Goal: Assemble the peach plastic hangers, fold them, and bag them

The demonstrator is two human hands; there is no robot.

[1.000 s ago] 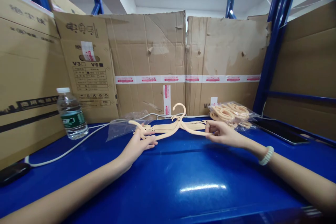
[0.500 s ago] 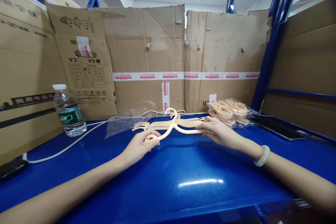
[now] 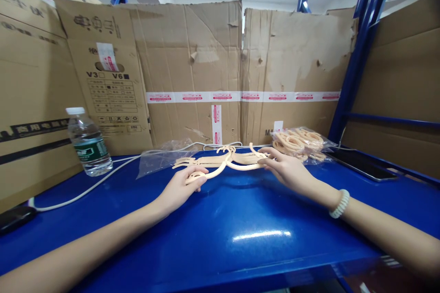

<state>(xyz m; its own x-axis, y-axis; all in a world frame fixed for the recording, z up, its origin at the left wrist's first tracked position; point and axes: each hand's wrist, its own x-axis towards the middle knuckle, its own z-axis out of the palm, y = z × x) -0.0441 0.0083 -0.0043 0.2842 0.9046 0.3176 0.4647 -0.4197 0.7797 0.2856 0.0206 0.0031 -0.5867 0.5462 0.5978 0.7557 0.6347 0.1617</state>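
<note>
A cream plastic folding hanger [image 3: 217, 172] is held by its two arms a little above the blue shelf [image 3: 192, 233]. My left hand [image 3: 180, 187] is closed around the left end, its thumb below and fingers above. At the other side, my right hand [image 3: 280, 165] pinches the right arm near its end. A short curved piece [image 3: 253, 150] sticks up beside the right fingers; where it joins is hidden. Behind the held hanger lie several similar cream hangers [image 3: 206, 161], stacked flat and partly covered by it and by my right hand.
A clear bag of cream hanger parts [image 3: 299, 142] lies at the back right, with a dark phone [image 3: 362, 165] beside it. A water bottle [image 3: 88, 144], clear plastic wrap [image 3: 156, 162] and a white cable [image 3: 85, 197] are on the left. Cardboard boxes [image 3: 192, 64] wall the back.
The hanger's upright hook no longer stands up at the centre as before. A curved piece now shows raised by my right fingers. Both hands keep their grip, the right slightly further left.
</note>
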